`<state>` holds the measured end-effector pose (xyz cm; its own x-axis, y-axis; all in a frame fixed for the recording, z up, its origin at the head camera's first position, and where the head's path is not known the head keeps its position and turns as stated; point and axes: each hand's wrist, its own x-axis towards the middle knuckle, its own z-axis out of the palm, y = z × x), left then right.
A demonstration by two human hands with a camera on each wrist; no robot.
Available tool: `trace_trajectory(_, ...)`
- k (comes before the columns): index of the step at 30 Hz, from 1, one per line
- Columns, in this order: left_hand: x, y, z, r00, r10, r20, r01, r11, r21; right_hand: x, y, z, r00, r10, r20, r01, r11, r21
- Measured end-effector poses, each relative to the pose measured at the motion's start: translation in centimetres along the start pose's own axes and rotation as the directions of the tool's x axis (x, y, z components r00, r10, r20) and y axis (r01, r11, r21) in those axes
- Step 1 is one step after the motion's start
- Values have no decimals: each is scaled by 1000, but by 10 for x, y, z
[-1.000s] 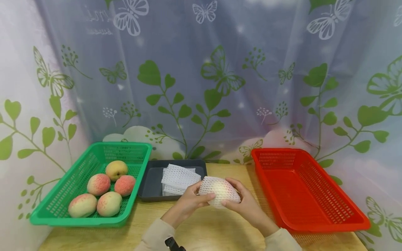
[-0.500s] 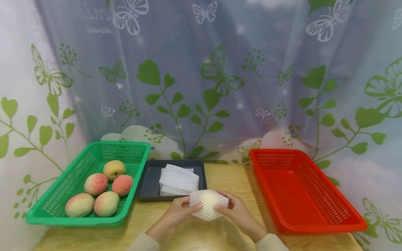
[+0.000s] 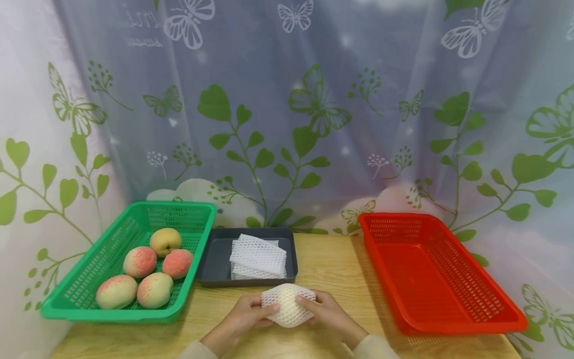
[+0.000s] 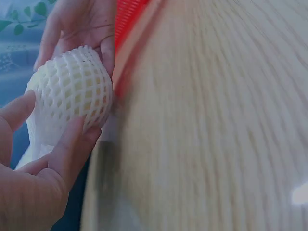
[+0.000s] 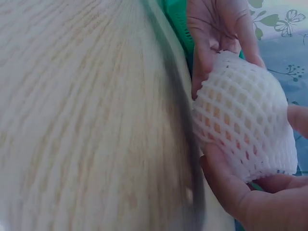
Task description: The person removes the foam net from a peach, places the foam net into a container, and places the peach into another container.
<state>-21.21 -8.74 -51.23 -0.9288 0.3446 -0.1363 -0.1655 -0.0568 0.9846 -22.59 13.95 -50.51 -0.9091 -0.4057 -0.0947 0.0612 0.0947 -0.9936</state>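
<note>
Both hands hold one peach inside a white foam net sleeve [image 3: 288, 308], low over the front of the wooden table. My left hand [image 3: 247, 315] grips its left end, thumb on the near side. On the opposite end, my right hand [image 3: 331, 315] has its thumb laid over the netting. Mesh covers the fruit nearly all round in the left wrist view, where pale skin shows through the net [image 4: 79, 89]. Orange-pink skin shows through the mesh [image 5: 231, 120] in the right wrist view. Some fingers are hidden behind the fruit.
To the left stands a green basket [image 3: 112, 315] with several peaches [image 3: 140, 262] in it. A dark grey tray [image 3: 215, 257] behind the hands bears flat white foam nets [image 3: 257, 257]. At the right is a red basket [image 3: 430, 279]. A printed curtain [image 3: 269, 60] hangs behind the table.
Both hands have come down and slightly left, nearer the table's front edge, with the netted peach. The peach has turned, so its pale side now faces the head camera.
</note>
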Motion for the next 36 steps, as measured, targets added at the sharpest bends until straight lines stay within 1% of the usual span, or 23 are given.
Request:
trace_trajectory(2,0,-3,-2,1000,-12,-24,12,1000,12,1,3,1,1000,0,24,0,1000,12)
trace_trajectory(4,0,-6,-3,998,-18,-64,20,999,28,3,5,1,1000,1,27,-1,1000,13)
trace_trajectory(7,5,-11,-5,991,-12,-137,17,999,38,8,6,2,1000,9,-2,-9,1000,-3)
trace_trajectory(9,8,-13,-5,985,0,-173,7,999,35,12,7,3,1000,17,-22,-17,1000,6)
trace_trajectory(13,13,-14,-4,981,4,-196,1,1000,24,19,9,5,998,22,-55,-21,999,28)
trace_trajectory(15,15,-13,-4,978,3,-207,2,1000,28,21,10,5,997,10,-77,-8,1000,27)
trace_trajectory(18,18,-13,-5,970,-1,-244,10,999,35,25,10,8,991,-7,-132,8,1000,8)
trace_trajectory(21,20,-12,-5,962,-3,-274,12,999,31,28,11,9,986,-12,-168,14,1000,8)
trace_trajectory(24,21,-13,-5,961,-3,-277,8,1000,19,29,13,10,985,-5,-172,10,1000,28)
trace_trajectory(29,22,-16,-5,961,13,-277,-18,1000,-15,30,14,9,987,-14,-159,22,998,54)
trace_trajectory(34,21,-16,-4,957,3,-289,-10,1000,-23,30,15,9,988,-16,-156,25,998,56)
trace_trajectory(36,21,-16,-4,959,5,-284,-13,1000,-27,29,16,8,987,-19,-157,28,998,57)
